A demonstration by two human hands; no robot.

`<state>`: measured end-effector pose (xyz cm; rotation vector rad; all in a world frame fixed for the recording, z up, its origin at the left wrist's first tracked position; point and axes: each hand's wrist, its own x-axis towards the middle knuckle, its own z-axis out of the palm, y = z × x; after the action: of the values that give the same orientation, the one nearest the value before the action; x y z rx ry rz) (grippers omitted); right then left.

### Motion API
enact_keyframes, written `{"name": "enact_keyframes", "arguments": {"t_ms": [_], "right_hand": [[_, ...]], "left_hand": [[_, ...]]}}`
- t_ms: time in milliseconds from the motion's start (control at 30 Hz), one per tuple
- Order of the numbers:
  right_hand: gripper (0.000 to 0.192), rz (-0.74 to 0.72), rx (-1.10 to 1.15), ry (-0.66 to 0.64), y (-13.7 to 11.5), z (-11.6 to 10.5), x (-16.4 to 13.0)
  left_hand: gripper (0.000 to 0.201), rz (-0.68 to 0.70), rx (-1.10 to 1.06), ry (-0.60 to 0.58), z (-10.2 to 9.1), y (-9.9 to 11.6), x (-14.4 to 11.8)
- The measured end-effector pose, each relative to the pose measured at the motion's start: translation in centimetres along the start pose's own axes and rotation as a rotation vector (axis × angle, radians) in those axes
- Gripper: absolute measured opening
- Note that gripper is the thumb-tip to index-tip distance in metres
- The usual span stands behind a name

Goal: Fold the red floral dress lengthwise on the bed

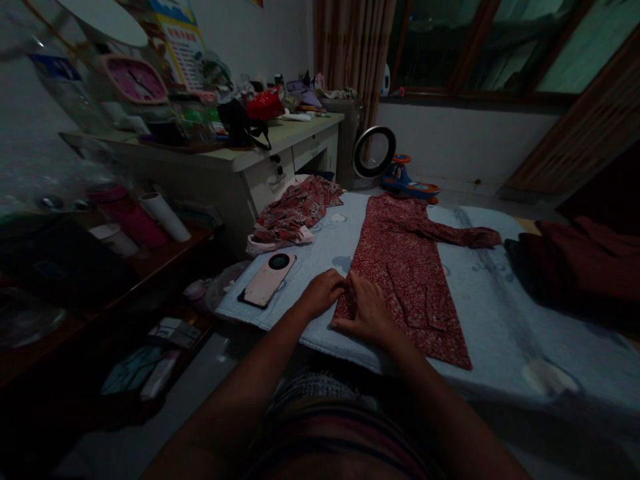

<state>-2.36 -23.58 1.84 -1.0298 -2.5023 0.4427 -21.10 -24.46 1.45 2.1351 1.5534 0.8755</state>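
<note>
Pressing red garment (400, 267) near edge w/ both hands (350, 303); phone (267, 280) beside.

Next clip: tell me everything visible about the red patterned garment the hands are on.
The red garment looks like thin cloth with a fine, light speckled print. It lies spread flat, lengthwise, on the pale blue bed cover, one long sleeve stretched out to the right, and seems partly folded along its length. Its near hem reaches the bed's front edge. The left hand and right hand both rest on its near left corner, fingers pressing the edge.
</note>
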Motion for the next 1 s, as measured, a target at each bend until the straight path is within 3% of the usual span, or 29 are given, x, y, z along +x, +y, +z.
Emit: {"name": "enact_keyframes", "arguments": {"t_ms": [133, 200, 367, 833, 900, 1000], "right_hand": [[0.084, 0.008, 0.026, 0.093, 0.3, -0.1, 0.1], [0.080, 0.009, -0.026, 0.096, 0.3, 0.1, 0.1], [0.088, -0.009, -0.117, 0.055, 0.1, 0.4, 0.1], [0.115, -0.086, -0.065, 0.009, 0.1, 0.4, -0.1], [0.106, -0.105, -0.005, 0.038, 0.1, 0.1, -0.1], [0.069, -0.085, 0.076, 0.100, -0.1, -0.5, -0.2]], "left_hand": [[0.018, -0.002, -0.009, -0.002, 0.1, -0.1, 0.0], [0.018, 0.001, 0.004, 0.011, 0.2, -0.2, -0.1], [0.013, 0.003, 0.093, 0.054, 0.2, -0.3, -0.2], [0.019, -0.026, 0.175, 0.024, 0.0, 0.1, -0.1], [0.020, -0.036, 0.171, 0.023, -0.1, 0.3, -0.1], [0.020, -0.044, 0.156, 0.027, -0.2, 0.5, -0.1]]}}
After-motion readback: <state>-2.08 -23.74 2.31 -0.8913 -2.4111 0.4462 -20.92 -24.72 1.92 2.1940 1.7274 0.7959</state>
